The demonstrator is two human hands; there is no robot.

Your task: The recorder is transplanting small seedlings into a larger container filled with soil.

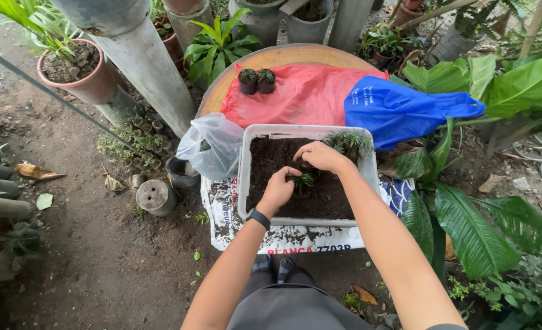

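Observation:
A white plastic tub (244, 177) filled with dark soil sits on a printed sack on the ground in front of me. My left hand (278, 188) pinches a small spiky green plant (303, 179) that stands in the soil at the tub's middle. My right hand (321, 156) curls over the soil just beyond that plant, fingers bent down onto the dirt. A clump of similar small plants (347, 142) lies in the tub's far right corner. A black band is on my left wrist.
A clear plastic bag (213, 145) and small black pots (180, 173) sit left of the tub. Behind it a round table (283, 56) carries red and blue bags and two small potted plants (257, 79). Broad-leaved plants crowd the right; clay pots stand far left.

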